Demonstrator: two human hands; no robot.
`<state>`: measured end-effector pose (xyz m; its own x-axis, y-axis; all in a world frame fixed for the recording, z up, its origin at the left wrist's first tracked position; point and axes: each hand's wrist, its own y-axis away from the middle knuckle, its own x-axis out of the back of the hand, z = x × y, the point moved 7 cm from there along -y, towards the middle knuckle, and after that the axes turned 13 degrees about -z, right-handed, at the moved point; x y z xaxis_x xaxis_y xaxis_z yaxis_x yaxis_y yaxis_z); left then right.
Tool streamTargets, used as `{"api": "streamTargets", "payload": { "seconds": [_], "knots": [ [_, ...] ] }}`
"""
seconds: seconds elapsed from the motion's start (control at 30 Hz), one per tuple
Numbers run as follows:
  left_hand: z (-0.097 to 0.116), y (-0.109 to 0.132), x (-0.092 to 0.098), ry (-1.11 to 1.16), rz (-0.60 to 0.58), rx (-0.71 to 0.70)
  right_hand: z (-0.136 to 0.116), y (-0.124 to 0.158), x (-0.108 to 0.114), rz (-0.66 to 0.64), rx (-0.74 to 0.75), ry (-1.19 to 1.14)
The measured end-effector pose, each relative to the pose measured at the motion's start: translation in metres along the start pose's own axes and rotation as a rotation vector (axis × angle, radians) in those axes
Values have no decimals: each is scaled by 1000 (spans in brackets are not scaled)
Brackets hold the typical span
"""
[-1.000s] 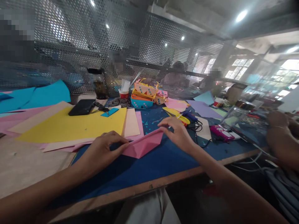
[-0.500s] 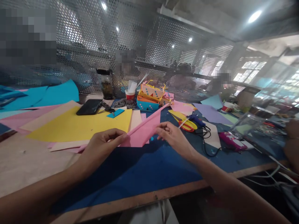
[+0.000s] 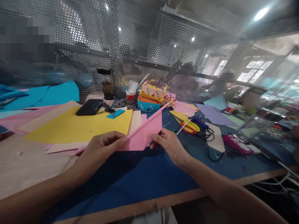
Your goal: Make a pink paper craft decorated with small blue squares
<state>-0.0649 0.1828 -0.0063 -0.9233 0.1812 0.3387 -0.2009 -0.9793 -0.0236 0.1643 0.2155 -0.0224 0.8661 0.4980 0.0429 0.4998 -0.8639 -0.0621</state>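
Observation:
A folded sheet of pink paper (image 3: 142, 135) is held between both hands, just above the blue tabletop (image 3: 130, 177). My left hand (image 3: 105, 146) pinches its left corner between thumb and fingers. On the other side, my right hand (image 3: 169, 144) grips the lower right edge, thumb in front and fingers behind. A narrow fold runs along the paper's slanting upper edge. Left of it lie a large yellow sheet (image 3: 79, 127) and a small blue paper piece (image 3: 115, 114). Scissors (image 3: 190, 127) with orange-and-yellow handles rest to the right.
Behind the paper are decorated paper boxes (image 3: 149, 105), a red-and-white cup (image 3: 130, 94) and a dark-lidded jar (image 3: 107, 85). A black phone (image 3: 90, 107) lies on the yellow sheet. To the right are a blue glue gun (image 3: 198, 120) with its cord, a magenta device (image 3: 238, 144) and a clear jar (image 3: 254, 124).
My right hand has moved slightly left and taken hold of the pink paper's right edge. My left hand keeps its pinch. The view has shifted slightly.

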Motion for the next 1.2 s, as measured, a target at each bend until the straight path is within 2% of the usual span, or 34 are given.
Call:
{"api": "streamTargets", "payload": {
  "seconds": [0.23,0.4,0.57,0.9,1.2],
  "knots": [
    [-9,-1,-12,27,-120,33,-5,3,3,22,54,79],
    [-9,-1,-16,-51,-201,-40,-7,1,3,10,100,113],
    [-9,1,-20,-47,-256,-101,-10,0,-4,-56,110,107],
    [-10,2,-28,111,-325,-58,-13,2,-12,-134,98,120],
    [-11,3,-28,111,-351,-58,-11,3,-15,-139,77,112]
  ]
}}
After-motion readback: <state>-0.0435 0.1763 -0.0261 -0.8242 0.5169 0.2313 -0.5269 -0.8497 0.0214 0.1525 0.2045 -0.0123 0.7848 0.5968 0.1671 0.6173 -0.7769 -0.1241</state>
